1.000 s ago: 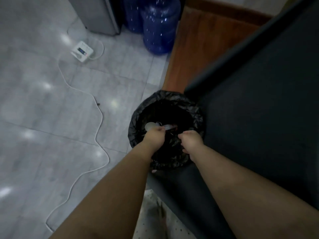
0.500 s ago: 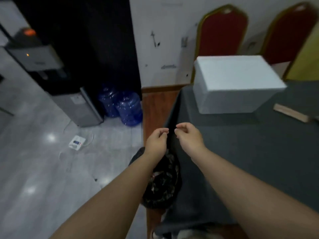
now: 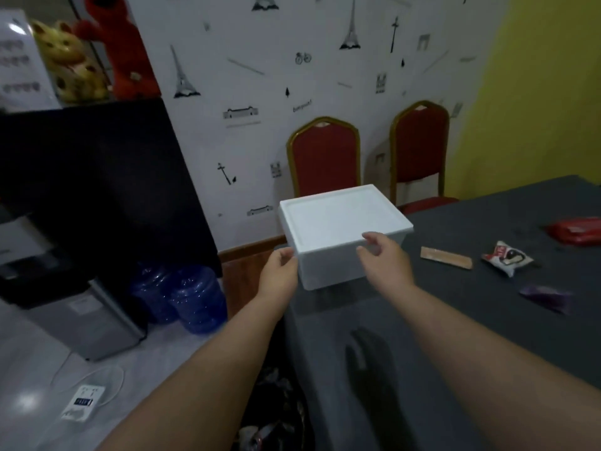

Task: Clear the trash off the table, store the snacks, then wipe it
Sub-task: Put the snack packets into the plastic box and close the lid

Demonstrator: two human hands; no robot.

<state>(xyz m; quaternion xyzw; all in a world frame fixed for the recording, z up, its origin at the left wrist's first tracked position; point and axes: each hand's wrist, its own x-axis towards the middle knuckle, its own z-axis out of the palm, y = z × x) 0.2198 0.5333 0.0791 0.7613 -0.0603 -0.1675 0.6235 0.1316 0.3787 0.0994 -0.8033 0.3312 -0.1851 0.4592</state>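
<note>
Box: the white lidded foam box (image 3: 341, 236) sits at the near left corner of the dark cloth-covered table (image 3: 487, 320), lid on; judged the store for the snacks, so you reach for it first.
Left hand: your left hand (image 3: 280, 271) is at the box's left front corner, fingers curved toward the wall; whether they touch it cannot be told.
Right hand: your right hand (image 3: 382, 258) hovers in front of the lid's near edge, fingers spread and loosely bent, holding nothing.
Arm pose: both forearms extend forward and converge on the box, one hand on each side (a stance suited to lifting the lid off, by judgement).
Snacks: the flat tan wafer-like bar (image 3: 445, 258), the white-and-red crumpled snack packet (image 3: 507, 258), the purple wrapper (image 3: 546, 297) and the red packet (image 3: 575, 230) lie on the cloth to the right of the box, well apart from your hands.
Trash: the black-lined bin (image 3: 276, 415) stands on the floor just beside the table's near left edge, below your left forearm.
Stage: snacks not yet stored; wiping not begun.
</note>
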